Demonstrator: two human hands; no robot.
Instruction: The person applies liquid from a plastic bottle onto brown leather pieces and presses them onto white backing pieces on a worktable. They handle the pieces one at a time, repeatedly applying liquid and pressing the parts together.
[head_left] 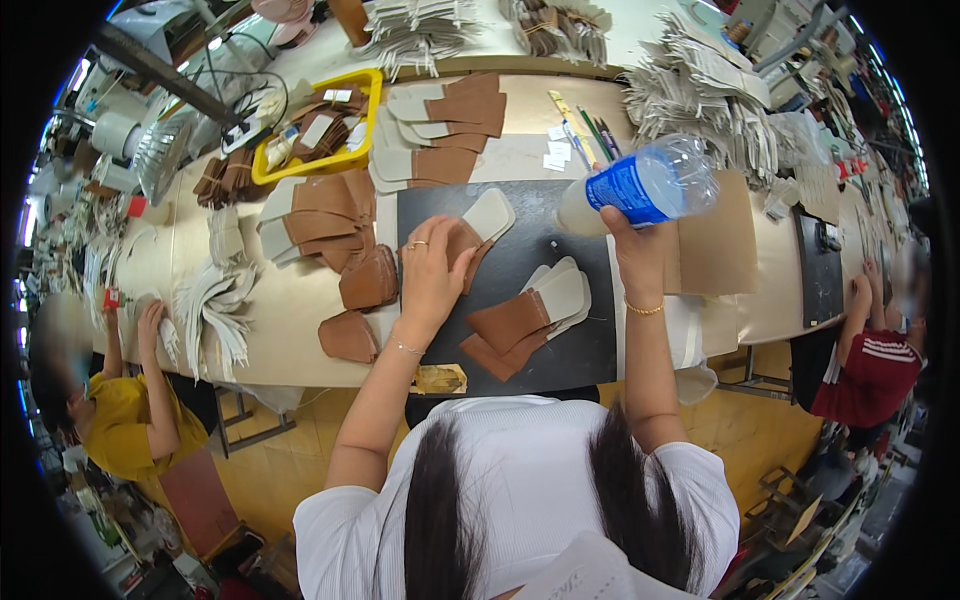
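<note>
Right hand [635, 240] wrapped round a blue-labelled clear plastic bottle [632, 188]; left hand [430, 278] at a brown-and-cream panel [488, 216].
The bottle tilts over the right edge of the black mat [590, 345]; the panel lies on the mat's far part, partly covered by the left fingers, whether pinched or merely pressed I cannot tell; good handling probably means keeping that panel flat, the bottle steady, and drips off the overlapping panels [515, 318] nearer the body.
</note>
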